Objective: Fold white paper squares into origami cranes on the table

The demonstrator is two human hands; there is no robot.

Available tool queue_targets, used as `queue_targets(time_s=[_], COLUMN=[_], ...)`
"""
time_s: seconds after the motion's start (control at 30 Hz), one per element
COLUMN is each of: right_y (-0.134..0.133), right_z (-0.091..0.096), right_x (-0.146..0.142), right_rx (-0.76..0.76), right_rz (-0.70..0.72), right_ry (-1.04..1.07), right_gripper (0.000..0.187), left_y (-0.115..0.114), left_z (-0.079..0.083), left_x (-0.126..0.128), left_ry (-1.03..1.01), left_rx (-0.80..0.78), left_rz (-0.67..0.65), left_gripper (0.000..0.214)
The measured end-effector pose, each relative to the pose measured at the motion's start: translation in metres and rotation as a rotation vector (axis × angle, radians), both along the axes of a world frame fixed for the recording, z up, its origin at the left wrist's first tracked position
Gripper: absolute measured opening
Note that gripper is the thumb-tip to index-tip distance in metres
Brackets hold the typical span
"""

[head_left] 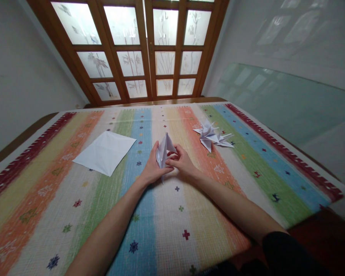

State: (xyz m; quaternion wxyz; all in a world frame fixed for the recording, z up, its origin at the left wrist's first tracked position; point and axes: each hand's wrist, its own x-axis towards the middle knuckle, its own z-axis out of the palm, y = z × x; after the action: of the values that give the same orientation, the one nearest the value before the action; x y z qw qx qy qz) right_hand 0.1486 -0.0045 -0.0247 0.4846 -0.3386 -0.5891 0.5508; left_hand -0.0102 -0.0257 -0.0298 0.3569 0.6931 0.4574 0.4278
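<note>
A partly folded piece of white paper (162, 150), pointed at the top, is held upright over the middle of the table. My left hand (153, 164) grips its left side, with the thumb toward me. On the other side, my right hand (181, 160) pinches the paper's right flap between thumb and fingers. Some fingertips are hidden behind the folds. To the left lies a flat square sheet of white paper (105, 152) with crease lines. Several folded paper cranes (209, 134) sit in a cluster to the right.
A striped, colourful tablecloth (172, 230) covers the table. Beyond the far edge stand wooden doors (149, 50) with frosted panes. A glass panel (264, 96) leans along the right wall, and a white wall (14, 69) rises at left.
</note>
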Motion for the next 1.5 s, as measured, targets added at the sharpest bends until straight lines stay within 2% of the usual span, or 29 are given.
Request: queue_targets(time_s=[0.13, 0.27, 0.43, 0.53, 0.6, 0.7, 0.77, 0.83, 0.97, 1.07, 1.13, 1.23, 1.33, 1.5], right_y=[-0.001, -0.001, -0.002, -0.005, -0.008, -0.008, -0.006, -0.005, -0.004, -0.007, -0.009, -0.009, -0.008, -0.003], right_z=[0.001, 0.001, -0.004, -0.004, -0.002, 0.001, 0.002, 0.002, 0.001, 0.000, -0.001, -0.002, -0.003, -0.005], right_x=[0.001, -0.001, -0.009, -0.011, -0.010, -0.006, -0.003, 0.000, 0.002, 0.001, 0.000, 0.000, 0.003, 0.010], right_rx=[0.059, 0.118, 0.027, 0.001, 0.008, 0.025, 0.108, 0.233, 0.410, 0.507, 0.538, 0.532, 0.549, 0.612], right_rz=[-0.014, -0.057, -0.350, -0.506, -0.571, -0.598, -0.582, -0.564, -0.530, -0.474, -0.452, -0.447, -0.397, -0.254], right_ry=[-0.058, -0.046, 0.003, -0.064, -0.156, -0.314, -0.424, -0.525, -0.664, -0.745, -0.796, -0.844, -0.817, -0.738], right_gripper=[0.045, 0.044, 0.056, 0.061, 0.051, 0.024, 0.013, 0.011, 0.022, 0.032, 0.036, 0.038, 0.046, 0.051], left_y=[0.000, 0.001, -0.001, -0.006, -0.009, -0.011, -0.010, -0.008, -0.009, -0.015, -0.021, -0.031, -0.036, -0.031], left_z=[-0.001, -0.004, -0.007, -0.006, -0.005, -0.004, -0.004, -0.002, 0.004, 0.011, 0.018, 0.032, 0.044, 0.047], left_x=[-0.001, -0.003, 0.000, 0.006, 0.009, 0.008, 0.007, 0.006, 0.005, 0.004, 0.005, 0.014, 0.028, 0.038], left_ry=[0.003, 0.009, 0.118, 0.176, 0.207, 0.247, 0.263, 0.280, 0.365, 0.487, 0.625, 0.909, 1.145, 1.219], left_rx=[-0.015, 0.005, 0.161, 0.248, 0.275, 0.300, 0.319, 0.329, 0.263, 0.243, 0.269, 0.298, 0.255, 0.125], left_rz=[0.002, -0.009, 0.072, 0.030, 0.000, 0.003, 0.048, 0.126, 0.328, 0.454, 0.383, -0.002, -0.058, -0.028], left_gripper=[0.110, 0.107, 0.108, 0.108, 0.106, 0.096, 0.082, 0.065, 0.029, 0.020, 0.018, 0.025, 0.029, 0.032])
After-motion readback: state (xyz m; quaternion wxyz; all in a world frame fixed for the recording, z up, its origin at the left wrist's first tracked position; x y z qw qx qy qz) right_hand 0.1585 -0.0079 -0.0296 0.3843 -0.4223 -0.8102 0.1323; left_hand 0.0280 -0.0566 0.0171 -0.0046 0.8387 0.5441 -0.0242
